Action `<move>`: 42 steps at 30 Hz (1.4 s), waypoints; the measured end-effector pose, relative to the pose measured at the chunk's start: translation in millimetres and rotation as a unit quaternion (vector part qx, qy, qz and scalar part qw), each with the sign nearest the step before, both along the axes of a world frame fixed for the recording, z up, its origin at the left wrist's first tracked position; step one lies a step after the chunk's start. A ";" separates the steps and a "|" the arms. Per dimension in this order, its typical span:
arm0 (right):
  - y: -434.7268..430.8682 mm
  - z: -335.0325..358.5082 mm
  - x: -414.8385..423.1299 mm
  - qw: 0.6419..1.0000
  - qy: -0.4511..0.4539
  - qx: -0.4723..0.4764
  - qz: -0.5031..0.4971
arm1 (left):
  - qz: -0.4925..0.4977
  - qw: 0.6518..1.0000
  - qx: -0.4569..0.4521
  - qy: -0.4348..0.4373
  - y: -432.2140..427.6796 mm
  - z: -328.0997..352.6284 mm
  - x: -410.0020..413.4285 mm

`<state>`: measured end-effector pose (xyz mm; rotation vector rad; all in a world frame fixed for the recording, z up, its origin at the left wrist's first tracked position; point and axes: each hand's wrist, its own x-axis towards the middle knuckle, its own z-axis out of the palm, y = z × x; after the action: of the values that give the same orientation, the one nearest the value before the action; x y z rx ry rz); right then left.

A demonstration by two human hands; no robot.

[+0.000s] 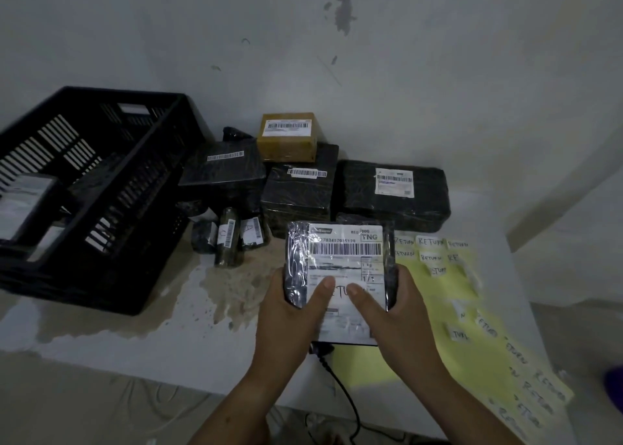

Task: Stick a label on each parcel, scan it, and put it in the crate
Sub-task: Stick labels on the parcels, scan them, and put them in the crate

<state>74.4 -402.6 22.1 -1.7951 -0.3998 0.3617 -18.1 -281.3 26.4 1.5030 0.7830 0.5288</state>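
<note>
Both hands hold a black plastic-wrapped parcel (340,259) above the table, its white shipping label facing me. My left hand (293,313) grips its left edge and my right hand (391,306) grips its right edge. Both thumbs press on a handwritten RETURN label (342,291) on the parcel's face. The black slatted crate (91,188) stands at the left with a parcel inside. A yellow sheet of RETURN labels (448,276) lies at the right.
Several wrapped parcels (391,192) and a brown box (286,136) are piled against the wall. Small black rolls (231,235) lie beside the crate. A black cable (340,387) runs off the table's front edge below the parcel. The tabletop has a brown stain (215,289).
</note>
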 end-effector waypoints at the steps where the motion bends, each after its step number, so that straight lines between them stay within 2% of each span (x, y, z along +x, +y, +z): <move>1: 0.5 -0.7 1.6 1.000 -0.005 0.000 0.005 | -0.003 1.000 -0.001 0.000 1.5 -0.5 0.4; 13: 30.0 11.2 9.6 0.999 -0.011 0.008 0.039 | -0.042 0.999 0.017 -0.019 37.8 1.0 0.9; 19: 66.4 14.2 0.6 0.999 0.003 -0.005 0.043 | -0.052 0.999 0.003 0.002 80.2 -1.0 -9.5; 22: 89.2 12.4 -6.7 0.999 0.023 -0.014 0.031 | -0.057 0.998 0.031 0.016 108.2 6.3 -18.2; 26: 129.7 9.6 -22.7 0.994 0.102 0.027 0.029 | -0.117 0.987 0.110 0.016 160.8 25.2 -40.1; 29: 167.8 11.8 -32.8 0.988 0.135 0.066 0.023 | -0.149 0.967 0.207 0.010 216.8 38.5 -65.3; 34: 231.7 23.7 -38.4 0.975 0.193 0.111 -0.001 | -0.072 0.906 0.408 0.088 327.5 43.0 -141.9; 40: 310.2 40.8 -49.6 0.984 0.158 0.076 0.033 | -0.086 0.855 0.465 0.213 450.5 19.9 -229.7; 42: 340.5 50.4 -55.0 0.986 0.140 0.058 0.065 | -0.090 0.819 0.496 0.274 486.9 13.2 -244.4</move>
<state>19.5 -62.1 72.5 -1.5806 -0.3327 0.6611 -262.5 205.5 39.7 2.7648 0.8164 0.3568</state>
